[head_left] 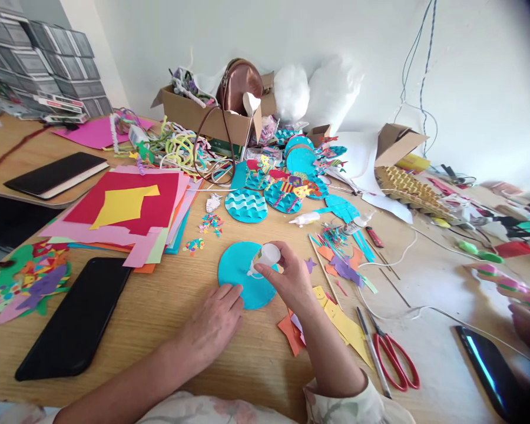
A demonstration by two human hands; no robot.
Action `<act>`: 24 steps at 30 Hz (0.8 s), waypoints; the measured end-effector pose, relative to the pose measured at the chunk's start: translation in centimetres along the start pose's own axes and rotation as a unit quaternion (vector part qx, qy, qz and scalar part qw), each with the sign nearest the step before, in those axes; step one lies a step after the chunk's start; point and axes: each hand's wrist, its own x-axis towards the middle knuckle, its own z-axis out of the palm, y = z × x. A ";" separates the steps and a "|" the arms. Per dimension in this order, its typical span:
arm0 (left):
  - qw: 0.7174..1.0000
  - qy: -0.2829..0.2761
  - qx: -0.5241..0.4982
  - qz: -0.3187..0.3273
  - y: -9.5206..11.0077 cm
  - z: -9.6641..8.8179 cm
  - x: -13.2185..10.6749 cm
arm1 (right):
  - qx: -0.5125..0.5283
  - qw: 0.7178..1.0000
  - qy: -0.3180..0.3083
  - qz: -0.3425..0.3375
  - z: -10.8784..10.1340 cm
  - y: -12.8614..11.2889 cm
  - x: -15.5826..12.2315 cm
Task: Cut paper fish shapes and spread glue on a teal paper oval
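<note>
A round blue disc (234, 266) lies flat on the wooden table in front of me. My right hand (291, 275) grips a small white glue bottle (270, 254), tipped with its nozzle down over the disc. Whether glue is coming out I cannot tell. My left hand (216, 321) lies flat with its fingertips on the disc's lower left edge. Beyond the disc are small piles of colourful paper bits (211, 224) and a blue disc with wavy strips (246, 206). Purple paper scraps (348, 270) lie to the right of my right hand.
To the left are a stack of coloured paper (163, 206) and a black phone (77, 318). Red-handled scissors (395, 362) and a pen (373, 353) lie at lower right. Another glue bottle (305, 219) lies farther back. Another person's blurred hand (527, 321) shows at the right edge.
</note>
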 end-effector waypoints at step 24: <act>0.997 -0.021 0.063 0.030 0.7 0.3 2.0 | 0.011 1.000 -0.007 0.006 0.2 -0.6 0.4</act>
